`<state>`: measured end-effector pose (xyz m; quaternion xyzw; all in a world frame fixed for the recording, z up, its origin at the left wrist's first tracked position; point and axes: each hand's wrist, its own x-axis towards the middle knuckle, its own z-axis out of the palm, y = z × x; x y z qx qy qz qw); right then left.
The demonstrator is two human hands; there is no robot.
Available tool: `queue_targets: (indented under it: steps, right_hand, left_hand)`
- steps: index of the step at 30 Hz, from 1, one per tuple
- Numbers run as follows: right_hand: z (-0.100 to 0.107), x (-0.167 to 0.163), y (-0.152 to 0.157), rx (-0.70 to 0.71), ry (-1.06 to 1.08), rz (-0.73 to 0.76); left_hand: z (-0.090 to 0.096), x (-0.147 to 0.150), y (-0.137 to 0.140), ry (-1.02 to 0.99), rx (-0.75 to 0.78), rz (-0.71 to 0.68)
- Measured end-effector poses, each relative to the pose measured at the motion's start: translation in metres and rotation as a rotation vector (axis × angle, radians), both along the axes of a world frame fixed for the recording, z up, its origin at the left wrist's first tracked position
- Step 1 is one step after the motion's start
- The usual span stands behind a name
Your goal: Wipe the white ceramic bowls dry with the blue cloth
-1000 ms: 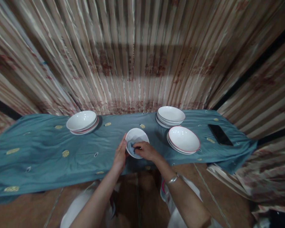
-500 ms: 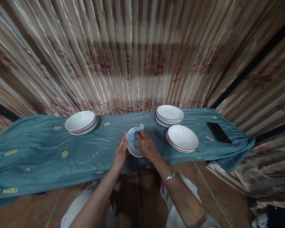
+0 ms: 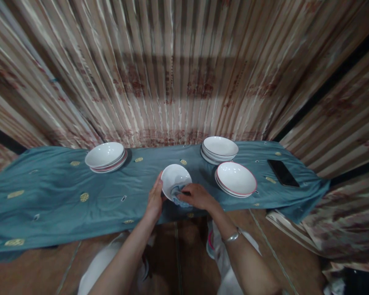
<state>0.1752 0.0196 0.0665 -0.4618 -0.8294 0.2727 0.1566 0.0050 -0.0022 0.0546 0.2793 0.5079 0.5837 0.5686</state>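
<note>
A white bowl point(image 3: 176, 175) is tilted toward me near the front of the cloth-covered table. My left hand point(image 3: 155, 198) grips its left rim, fingers partly hidden beneath it. In my right hand point(image 3: 198, 196) is a bunched light-blue cloth point(image 3: 179, 196), pressed on the lower part of the bowl's inside and hanging over the near rim. Right of the bowl stand a stack of red-rimmed bowls point(image 3: 237, 179) and, behind it, a stack of dark-rimmed bowls point(image 3: 220, 146). Another stack of white bowls point(image 3: 105, 155) sits to the left.
A teal patterned tablecloth point(image 3: 58, 196) covers the long, narrow table. A black phone point(image 3: 283, 173) lies at its right end. Striped curtains point(image 3: 184, 90) hang close behind and at the sides. Below the front edge, the brown tiled floor point(image 3: 162, 262) shows.
My right hand has moved the cloth from the upper inside of the bowl down to its near rim. My left hand keeps its hold, and more of the bowl's inside shows.
</note>
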Motion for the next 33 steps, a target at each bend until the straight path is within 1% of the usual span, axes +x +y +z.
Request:
queue_targets:
  steps: [2,4,6,10,12,15,19,21,23,25,28,33]
  right_hand:
    - [-0.002,-0.003,-0.002,-0.070,0.137,0.055]
    - [-0.006,-0.011,-0.003,-0.112,0.268,0.058]
    - [-0.010,-0.022,-0.005,-0.134,0.380,0.018]
    - [-0.016,-0.044,-0.004,-0.155,0.601,-0.104]
    - [-0.015,-0.051,-0.003,-0.128,0.670,-0.159]
    - [-0.008,-0.057,0.001,0.009,0.681,-0.207]
    - [-0.002,-0.058,0.012,0.244,0.569,-0.269]
    - [-0.002,-0.057,0.020,0.324,0.476,-0.300]
    - [-0.004,-0.053,0.029,0.367,0.379,-0.323]
    - [-0.005,-0.048,0.039,0.380,0.284,-0.345]
    - [-0.007,-0.036,0.048,0.363,0.117,-0.375]
    - [-0.007,-0.018,0.043,0.288,-0.223,-0.419]
  left_hand:
    - [-0.001,0.001,0.001,-0.025,0.020,0.012]
    - [-0.003,0.001,0.002,-0.023,0.061,0.035]
    - [-0.005,0.001,0.004,0.021,0.095,0.052]
    - [-0.009,0.000,0.006,0.110,0.121,0.028]
    - [-0.013,0.000,0.006,0.140,0.155,0.014]
    - [-0.018,-0.002,0.007,0.175,0.156,0.006]
    - [-0.019,-0.003,0.005,0.165,0.110,-0.026]
    - [-0.016,-0.003,0.003,0.162,0.115,-0.053]
    - [-0.012,-0.003,0.000,0.157,0.114,-0.067]
    - [-0.007,-0.002,-0.002,0.145,0.103,-0.070]
    - [-0.002,-0.002,-0.004,0.142,0.083,-0.086]
    - [0.000,-0.001,-0.005,0.140,0.070,-0.084]
